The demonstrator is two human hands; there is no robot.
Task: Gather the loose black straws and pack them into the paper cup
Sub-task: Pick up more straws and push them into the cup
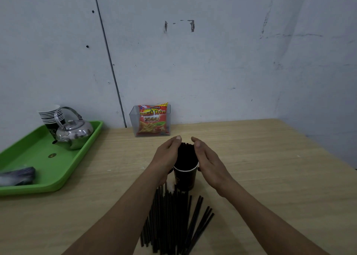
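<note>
Near the frame's centre, the paper cup (185,178) stands on the counter (260,177), its rim partly hidden by the hands. A dark bundle of straws (185,154) rises from it, single straws hard to tell apart. The left hand (167,156) and right hand (207,162) cup the bundle's sides, fingers extended, not clenched. Loose black straws (172,222) lie fanned below the cup, cut off by the bottom edge.
</note>
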